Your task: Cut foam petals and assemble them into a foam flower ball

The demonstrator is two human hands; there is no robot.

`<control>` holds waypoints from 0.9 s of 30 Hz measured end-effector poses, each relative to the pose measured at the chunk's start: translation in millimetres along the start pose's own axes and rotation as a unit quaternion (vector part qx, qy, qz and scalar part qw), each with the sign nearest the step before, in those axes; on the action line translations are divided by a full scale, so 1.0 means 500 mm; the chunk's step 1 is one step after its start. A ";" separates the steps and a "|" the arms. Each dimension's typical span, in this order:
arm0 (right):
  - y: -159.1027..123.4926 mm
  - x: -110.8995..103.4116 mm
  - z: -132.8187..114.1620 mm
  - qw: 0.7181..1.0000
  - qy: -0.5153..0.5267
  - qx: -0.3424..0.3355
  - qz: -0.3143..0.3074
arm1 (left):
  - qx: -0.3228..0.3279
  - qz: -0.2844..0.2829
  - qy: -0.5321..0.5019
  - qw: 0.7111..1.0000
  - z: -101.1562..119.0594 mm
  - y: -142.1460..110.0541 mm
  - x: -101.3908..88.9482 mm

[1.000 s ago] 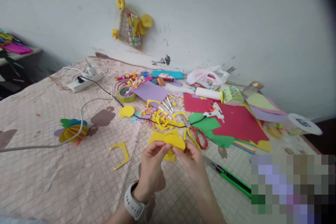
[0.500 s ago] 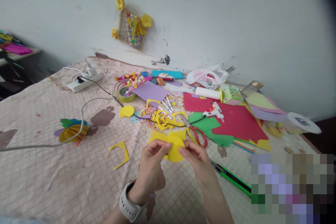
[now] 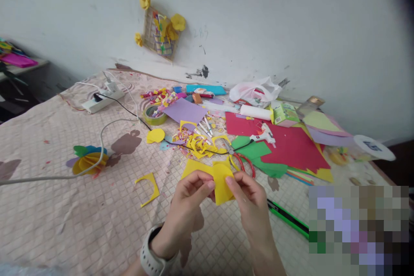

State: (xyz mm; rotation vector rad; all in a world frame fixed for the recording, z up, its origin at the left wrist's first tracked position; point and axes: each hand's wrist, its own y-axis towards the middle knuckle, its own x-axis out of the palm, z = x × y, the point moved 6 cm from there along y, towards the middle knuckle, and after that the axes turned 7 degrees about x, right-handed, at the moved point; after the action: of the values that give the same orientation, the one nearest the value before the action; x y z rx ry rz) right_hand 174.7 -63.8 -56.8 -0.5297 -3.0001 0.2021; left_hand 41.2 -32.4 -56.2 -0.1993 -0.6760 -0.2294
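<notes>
My left hand [image 3: 194, 196] is closed in a pinch at the left edge of a yellow paper piece [image 3: 222, 185]. The thumb of my right hand [image 3: 250, 196] presses on its right side, with the fingers behind. The piece has a rounded top and a straighter left edge; whether it is one layer or several I cannot tell. Just beyond my hands lies yellow paper [image 3: 196, 167], partly covered by them. Red-handled scissors [image 3: 244, 164] lie behind my right hand. A yellow offcut with a round hole [image 3: 154, 186] rests left of my left hand, and yellow paper discs [image 3: 155, 135] lie farther back.
A green utility knife [image 3: 287, 217] lies right of my right hand. A white glue gun [image 3: 263, 134] rests on red paper [image 3: 291, 151], its black cord crossing the scraps. A white cable [image 3: 102, 138] runs past a colourful paper ball [image 3: 89, 160] from a power strip [image 3: 103, 100].
The yellow paper in my hands has turned and now shows a straighter left edge. My right hand has shifted slightly right, and its thumb lies farther over the paper.
</notes>
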 end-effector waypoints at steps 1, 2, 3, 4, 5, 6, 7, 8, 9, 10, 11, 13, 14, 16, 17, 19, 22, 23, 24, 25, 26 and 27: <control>-0.002 -0.001 -0.002 1.000 -0.002 -0.004 0.005 | 0.000 -0.001 0.000 1.000 0.001 0.000 0.001; -0.004 -0.002 -0.005 1.000 -0.001 -0.012 0.012 | 0.001 -0.001 0.001 1.000 0.002 0.000 0.001; -0.005 -0.003 -0.007 1.000 0.003 -0.021 0.021 | 0.002 0.000 0.002 1.000 0.002 0.000 0.001; -0.007 -0.004 -0.009 0.999 0.009 -0.031 0.030 | 0.003 0.001 0.002 1.000 0.001 0.000 0.001; -0.008 -0.004 -0.011 0.998 0.015 -0.041 0.038 | 0.004 0.000 0.002 1.000 0.001 -0.001 0.002; -0.010 -0.004 -0.013 0.998 0.022 -0.048 0.046 | 0.004 -0.002 0.002 1.000 0.000 -0.001 0.002; -0.011 -0.005 -0.013 0.997 0.029 -0.052 0.052 | 0.003 -0.006 0.002 1.000 -0.002 -0.002 0.003; -0.012 -0.005 -0.013 0.996 0.035 -0.053 0.057 | 0.001 -0.010 0.001 1.000 -0.003 -0.003 0.004; -0.013 -0.005 -0.013 0.996 0.038 -0.052 0.060 | -0.001 -0.013 0.000 1.000 -0.005 -0.004 0.004; -0.014 -0.005 -0.012 0.996 0.041 -0.051 0.063 | -0.004 -0.017 -0.002 1.000 -0.007 -0.005 0.004; -0.014 -0.006 -0.012 0.996 0.041 -0.049 0.066 | -0.006 -0.017 -0.004 1.000 -0.008 -0.006 0.004; -0.015 -0.006 -0.012 0.996 0.039 -0.049 0.067 | -0.007 -0.017 -0.008 1.000 -0.008 -0.007 0.005; -0.015 -0.006 -0.012 0.996 0.037 -0.050 0.067 | -0.007 -0.017 -0.010 1.000 -0.008 -0.007 0.005; -0.015 -0.005 -0.014 0.996 0.034 -0.053 0.065 | -0.008 -0.020 -0.014 1.000 -0.006 -0.007 0.007; -0.015 -0.004 -0.014 0.996 0.032 -0.055 0.064 | -0.010 -0.022 -0.017 1.000 -0.006 -0.008 0.009; -0.015 -0.003 -0.018 0.996 0.026 -0.061 0.059 | -0.013 -0.026 -0.020 0.999 -0.005 -0.008 0.010; -0.018 0.002 -0.024 0.997 0.009 -0.068 0.036 | -0.008 -0.019 -0.007 1.000 -0.003 -0.009 0.006; -0.019 0.003 -0.026 0.997 0.005 -0.069 0.027 | -0.003 -0.015 0.002 1.000 -0.001 -0.009 0.004; -0.019 0.004 -0.028 0.997 0.003 -0.070 0.019 | 0.001 -0.010 0.011 1.000 0.000 -0.010 0.002; -0.020 0.004 -0.029 0.997 0.003 -0.071 0.014 | 0.005 -0.006 0.020 1.000 0.002 -0.010 0.001; -0.020 0.004 -0.031 0.997 0.004 -0.072 0.012 | 0.008 -0.004 0.028 1.000 0.003 -0.010 0.000; -0.020 0.004 -0.031 0.997 0.005 -0.074 0.012 | 0.009 -0.003 0.032 0.999 0.004 -0.010 0.001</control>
State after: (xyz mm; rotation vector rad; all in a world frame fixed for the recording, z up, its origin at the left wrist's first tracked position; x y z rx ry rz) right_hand 171.4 -70.5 -39.8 -0.5787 -3.0156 -0.0216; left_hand 38.7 -36.8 -53.8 -0.1710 -0.6143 -0.2347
